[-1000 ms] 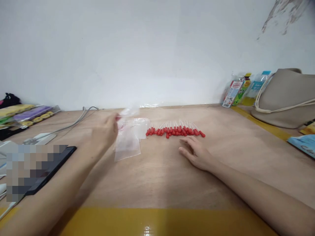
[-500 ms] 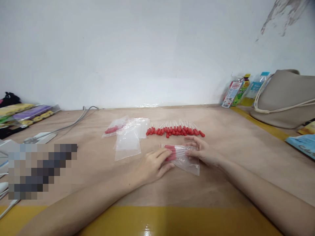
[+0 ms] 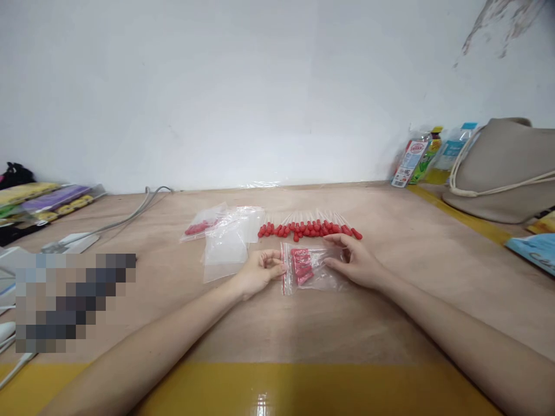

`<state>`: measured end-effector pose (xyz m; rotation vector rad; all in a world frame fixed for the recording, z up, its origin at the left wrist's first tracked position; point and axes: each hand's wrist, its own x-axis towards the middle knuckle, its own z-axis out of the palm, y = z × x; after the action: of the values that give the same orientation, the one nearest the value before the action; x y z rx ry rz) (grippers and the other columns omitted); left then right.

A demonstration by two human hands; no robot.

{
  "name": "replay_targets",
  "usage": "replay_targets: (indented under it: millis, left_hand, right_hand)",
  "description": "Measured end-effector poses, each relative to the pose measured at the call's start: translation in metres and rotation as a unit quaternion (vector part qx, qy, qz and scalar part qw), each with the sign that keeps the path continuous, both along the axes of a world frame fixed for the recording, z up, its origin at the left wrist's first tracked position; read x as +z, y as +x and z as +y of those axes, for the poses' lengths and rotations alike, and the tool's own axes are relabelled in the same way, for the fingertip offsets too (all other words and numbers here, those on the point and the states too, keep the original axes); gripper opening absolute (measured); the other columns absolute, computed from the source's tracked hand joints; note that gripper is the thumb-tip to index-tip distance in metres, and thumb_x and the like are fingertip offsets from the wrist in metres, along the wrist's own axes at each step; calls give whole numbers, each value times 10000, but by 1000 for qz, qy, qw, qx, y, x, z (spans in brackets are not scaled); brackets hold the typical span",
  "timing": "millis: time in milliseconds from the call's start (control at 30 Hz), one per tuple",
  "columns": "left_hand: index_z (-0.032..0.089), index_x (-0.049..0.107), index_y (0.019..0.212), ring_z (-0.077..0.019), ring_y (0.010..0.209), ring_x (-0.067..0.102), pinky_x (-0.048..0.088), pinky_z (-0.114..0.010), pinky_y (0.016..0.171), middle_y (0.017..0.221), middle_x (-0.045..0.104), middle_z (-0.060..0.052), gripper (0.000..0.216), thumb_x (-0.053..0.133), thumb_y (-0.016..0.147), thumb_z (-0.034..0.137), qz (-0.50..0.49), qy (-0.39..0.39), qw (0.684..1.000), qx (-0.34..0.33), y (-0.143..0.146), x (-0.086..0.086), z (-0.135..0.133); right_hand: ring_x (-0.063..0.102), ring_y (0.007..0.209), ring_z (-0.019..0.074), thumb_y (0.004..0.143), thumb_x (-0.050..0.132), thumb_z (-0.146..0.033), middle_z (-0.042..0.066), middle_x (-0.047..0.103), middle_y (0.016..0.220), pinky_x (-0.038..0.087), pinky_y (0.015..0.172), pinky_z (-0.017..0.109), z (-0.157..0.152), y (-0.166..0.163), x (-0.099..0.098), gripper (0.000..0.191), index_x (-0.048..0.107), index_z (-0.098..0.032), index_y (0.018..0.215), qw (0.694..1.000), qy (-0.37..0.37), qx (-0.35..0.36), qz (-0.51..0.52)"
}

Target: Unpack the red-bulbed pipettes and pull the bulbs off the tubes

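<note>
A small clear zip bag (image 3: pixel 310 267) with red-bulbed droppers inside is held upright on the table between both hands. My left hand (image 3: pixel 258 271) pinches its red-striped mouth end on the left. My right hand (image 3: pixel 354 261) grips the bag's right end, fingers curled round it. Just behind lies a row of several loose droppers (image 3: pixel 309 229) with red bulbs. Left of that row sit empty clear bags (image 3: pixel 226 249) and another filled bag (image 3: pixel 200 224).
A grey cable (image 3: pixel 130 216) runs along the back left, near coloured packets (image 3: pixel 47 202). Bottles (image 3: pixel 427 156) and a beige bag (image 3: pixel 503 173) stand at the back right. Yellow tape (image 3: pixel 277 390) marks the table's near edge.
My left hand put a filled bag down at the left, then came to the middle. Both hands took hold of another filled bag and turned it upright.
</note>
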<state>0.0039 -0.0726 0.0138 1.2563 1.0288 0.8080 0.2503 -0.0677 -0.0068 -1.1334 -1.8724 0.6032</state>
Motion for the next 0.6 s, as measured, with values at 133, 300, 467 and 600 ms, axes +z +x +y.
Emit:
replay_targets:
  millis: [133,300,467,600]
  left_hand:
    - [90,621,821,-97,612,600,490,-247,674,677,650,-21,410,802,511,288,-27,-28,999,0,2,3,2]
    - [73,617,753,-83,563,587,492,-225,629,583,630,-2,431,823,447,298,-35,-33,999,0,9,4,4]
    - [85,613,709,-76,554,584,494,-235,643,570,629,11,394,823,437,278,-29,-32,999,-6,14,3,5]
    - [89,620,715,-77,581,588,482,-229,660,591,638,8,380,823,440,256,-15,-33,999,-26,13,4,5]
  right_hand:
    - [509,912,225,721,608,-303,81,577,950,394,816,404,-6,-8,6,261,600,-192,956,970,195,-59,-133]
    - [489,745,160,776,559,-250,37,576,778,360,710,330,-21,-35,10,105,637,-209,834,958,252,-13,-139]
    - [451,737,144,804,516,-179,22,585,756,304,692,309,-21,-53,16,143,649,-224,828,935,308,19,-173]
    - [420,729,143,812,475,-142,23,583,780,270,681,312,-9,-54,25,211,650,-251,859,897,357,45,-256]
